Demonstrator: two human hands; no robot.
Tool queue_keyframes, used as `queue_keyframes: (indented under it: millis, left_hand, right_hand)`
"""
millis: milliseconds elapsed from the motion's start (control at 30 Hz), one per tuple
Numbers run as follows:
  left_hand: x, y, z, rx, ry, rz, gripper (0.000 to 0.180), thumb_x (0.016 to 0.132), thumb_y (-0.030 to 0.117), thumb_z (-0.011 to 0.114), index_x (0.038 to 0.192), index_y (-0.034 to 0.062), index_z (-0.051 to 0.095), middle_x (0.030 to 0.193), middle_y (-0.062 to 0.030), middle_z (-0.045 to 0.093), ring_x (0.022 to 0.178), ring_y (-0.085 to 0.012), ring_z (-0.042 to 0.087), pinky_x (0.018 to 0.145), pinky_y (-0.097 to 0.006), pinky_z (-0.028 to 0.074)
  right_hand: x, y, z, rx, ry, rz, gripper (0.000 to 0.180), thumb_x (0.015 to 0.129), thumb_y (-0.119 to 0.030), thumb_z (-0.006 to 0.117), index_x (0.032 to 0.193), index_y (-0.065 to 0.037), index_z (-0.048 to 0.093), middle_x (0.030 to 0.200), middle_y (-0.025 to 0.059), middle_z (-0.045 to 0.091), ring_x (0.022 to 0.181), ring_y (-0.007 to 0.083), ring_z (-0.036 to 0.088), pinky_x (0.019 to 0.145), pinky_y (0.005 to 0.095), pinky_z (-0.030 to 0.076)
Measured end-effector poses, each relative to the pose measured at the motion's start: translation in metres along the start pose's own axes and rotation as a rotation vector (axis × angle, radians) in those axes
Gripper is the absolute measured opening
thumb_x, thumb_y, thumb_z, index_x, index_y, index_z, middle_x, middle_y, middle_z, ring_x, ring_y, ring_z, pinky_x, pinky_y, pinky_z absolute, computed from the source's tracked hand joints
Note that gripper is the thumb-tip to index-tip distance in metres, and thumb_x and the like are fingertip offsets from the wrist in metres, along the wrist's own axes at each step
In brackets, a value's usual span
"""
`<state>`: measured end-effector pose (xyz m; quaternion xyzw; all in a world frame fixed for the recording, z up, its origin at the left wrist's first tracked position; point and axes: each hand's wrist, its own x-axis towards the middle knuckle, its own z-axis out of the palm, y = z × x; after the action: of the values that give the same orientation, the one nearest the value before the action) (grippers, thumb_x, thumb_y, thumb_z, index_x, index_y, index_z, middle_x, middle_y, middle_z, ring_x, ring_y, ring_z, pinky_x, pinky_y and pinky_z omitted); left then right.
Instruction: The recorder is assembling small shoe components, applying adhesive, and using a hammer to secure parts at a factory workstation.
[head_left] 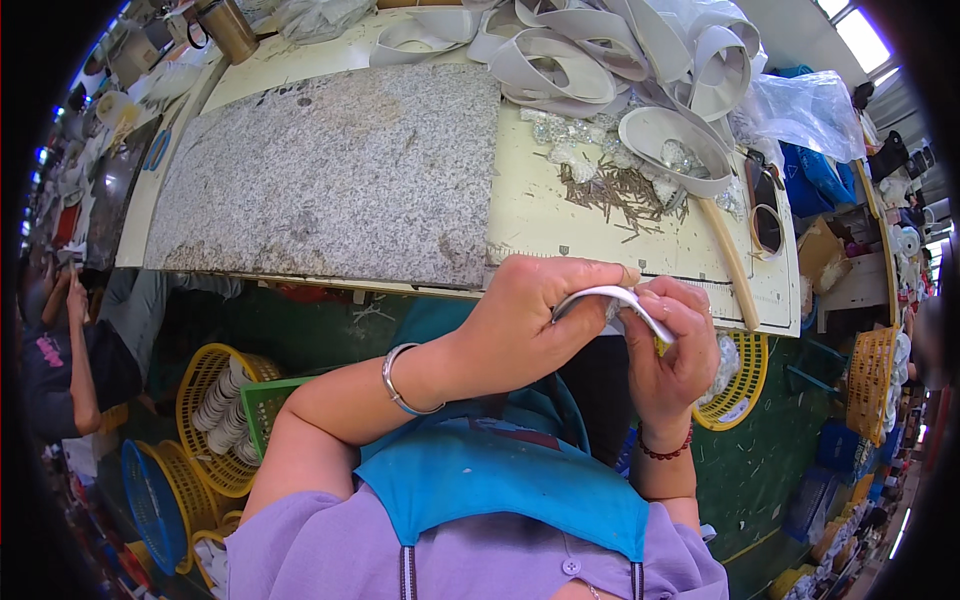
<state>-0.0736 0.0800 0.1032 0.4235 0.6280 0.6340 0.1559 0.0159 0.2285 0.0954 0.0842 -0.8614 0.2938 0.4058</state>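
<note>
Both of my hands are raised in front of my chest, by the table's near edge. Between them is a short, curved white strip (606, 291), bent into an arch. My left hand (525, 318) grips its left end, thumb and fingers pressed together. At the other end my right hand (672, 350) pinches the strip, its fingers curled over the edge. The inner side of the strip is mostly hidden by my fingers. Just beyond lies a heap of small brown metal pins (622, 195), with loops of wide white strip (560, 75) behind it.
A speckled stone slab (330, 180) covers the table's left part. A wooden handle (730, 262) and dark glasses (765, 205) lie at right, near a clear plastic bag (810, 112). Yellow baskets (190, 372) stand on the floor. Another person (75, 385) works at far left.
</note>
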Motion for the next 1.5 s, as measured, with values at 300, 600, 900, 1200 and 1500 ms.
queue_keyframes:
  millis: [300, 600, 900, 1200, 1500]
  left_hand:
    - [-0.006, 0.005, 0.013, -0.103, 0.090, -0.076, 0.030, 0.082, 0.003, 0.057, 0.111, 0.0003, 0.060, 0.101, -0.0091, 0.065, 0.088, -0.0117, 0.061, 0.074, -0.024, 0.048]
    - [-0.011, 0.006, -0.029, -0.024, 0.059, -0.247, 0.028, 0.080, 0.003, 0.058, 0.108, 0.0000, 0.062, 0.098, -0.0116, 0.066, 0.084, -0.0109, 0.060, 0.072, -0.024, 0.048]
    - [-0.031, -0.023, -0.095, 1.185, 0.329, 0.552, 0.033, 0.071, 0.007, 0.061, 0.104, 0.0028, 0.061, 0.110, -0.0130, 0.062, 0.108, -0.0300, 0.056, 0.091, -0.037, 0.036]
    - [-0.055, -0.037, -0.092, 1.068, 0.141, 0.183, 0.040, 0.070, 0.016, 0.063, 0.107, 0.0044, 0.060, 0.125, -0.0132, 0.051, 0.120, -0.0311, 0.045, 0.096, -0.043, 0.033]
    - [-0.056, -0.055, -0.092, 1.065, 0.224, 0.282, 0.041, 0.071, 0.016, 0.063, 0.109, 0.0004, 0.056, 0.118, -0.0150, 0.055, 0.115, -0.0337, 0.049, 0.093, -0.044, 0.036]
  right_hand:
    - [-0.002, 0.009, 0.008, 0.041, 0.060, -0.052, 0.027, 0.067, 0.004, 0.070, 0.088, -0.004, 0.055, 0.082, 0.0133, 0.060, 0.069, 0.0248, 0.057, 0.060, 0.0310, 0.046]
    - [0.026, 0.043, -0.035, 0.115, -0.318, 0.139, 0.026, 0.079, -0.018, 0.064, 0.096, 0.000, 0.058, 0.094, 0.0146, 0.059, 0.089, 0.0311, 0.056, 0.078, 0.0369, 0.044]
    - [0.013, 0.165, -0.059, -0.830, -0.429, 0.276, 0.032, 0.075, -0.016, 0.063, 0.104, -0.002, 0.057, 0.093, 0.0137, 0.056, 0.087, 0.0326, 0.055, 0.078, 0.0410, 0.043]
    - [0.049, 0.153, -0.093, -0.968, -0.539, 0.233, 0.017, 0.076, -0.013, 0.058, 0.089, -0.002, 0.056, 0.090, 0.0126, 0.053, 0.075, 0.0315, 0.060, 0.066, 0.0421, 0.049]
    - [0.055, 0.141, -0.146, -1.075, -0.354, -0.014, 0.028, 0.077, -0.008, 0.060, 0.103, 0.000, 0.057, 0.089, 0.0106, 0.056, 0.059, 0.0220, 0.060, 0.049, 0.0323, 0.048]
